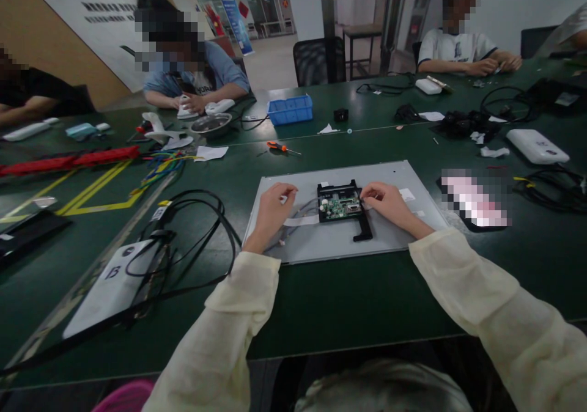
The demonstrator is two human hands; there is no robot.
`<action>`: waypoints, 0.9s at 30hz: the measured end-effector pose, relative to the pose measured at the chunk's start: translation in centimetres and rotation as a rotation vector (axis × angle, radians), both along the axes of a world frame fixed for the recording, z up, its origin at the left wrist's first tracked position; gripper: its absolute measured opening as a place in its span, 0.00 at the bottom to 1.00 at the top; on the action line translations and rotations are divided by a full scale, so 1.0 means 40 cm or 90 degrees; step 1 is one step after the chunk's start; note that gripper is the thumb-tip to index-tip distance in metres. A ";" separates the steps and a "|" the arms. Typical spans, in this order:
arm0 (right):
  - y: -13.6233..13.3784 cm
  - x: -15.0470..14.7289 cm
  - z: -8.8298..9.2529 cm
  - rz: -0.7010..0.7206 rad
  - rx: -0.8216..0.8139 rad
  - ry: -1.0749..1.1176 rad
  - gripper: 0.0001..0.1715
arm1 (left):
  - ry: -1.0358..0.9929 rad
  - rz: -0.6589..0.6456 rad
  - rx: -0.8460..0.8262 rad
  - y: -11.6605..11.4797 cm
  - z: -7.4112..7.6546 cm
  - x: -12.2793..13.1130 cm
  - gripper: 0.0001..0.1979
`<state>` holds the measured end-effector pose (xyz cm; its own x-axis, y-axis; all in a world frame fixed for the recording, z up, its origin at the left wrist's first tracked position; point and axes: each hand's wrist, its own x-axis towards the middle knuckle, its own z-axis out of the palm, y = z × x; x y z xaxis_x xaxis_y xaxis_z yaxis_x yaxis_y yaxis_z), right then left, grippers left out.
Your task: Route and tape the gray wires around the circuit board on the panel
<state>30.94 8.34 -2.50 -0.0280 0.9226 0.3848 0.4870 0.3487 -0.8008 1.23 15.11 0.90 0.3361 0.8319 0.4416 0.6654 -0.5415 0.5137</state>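
Observation:
A grey metal panel [394, 228] lies flat on the green table in front of me. On its middle sits a black bracket holding a small green circuit board [340, 206]. My left hand [271, 209] rests on the panel left of the board, fingers curled near a white flat ribbon cable [300, 220] and thin grey wires. My right hand [389, 203] is at the board's right edge, fingers pinched together against the bracket. What the fingertips hold is too small to make out.
A second panel with black cables [192, 228] lies at lower left. An orange-handled screwdriver [277, 147] and a blue bin [290, 109] sit beyond my panel. White devices [536, 146] and cables lie at right. Other people work along the table's far and left sides.

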 end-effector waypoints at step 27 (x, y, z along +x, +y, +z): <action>-0.015 -0.009 0.013 -0.019 0.056 -0.043 0.08 | 0.103 -0.252 -0.478 -0.003 0.097 -0.110 0.18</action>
<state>30.56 7.74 -1.97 -0.0292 0.8863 0.4621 0.5504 0.4002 -0.7328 -3.17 14.97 4.78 0.6737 0.6929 -0.2569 0.5957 -0.3034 0.7437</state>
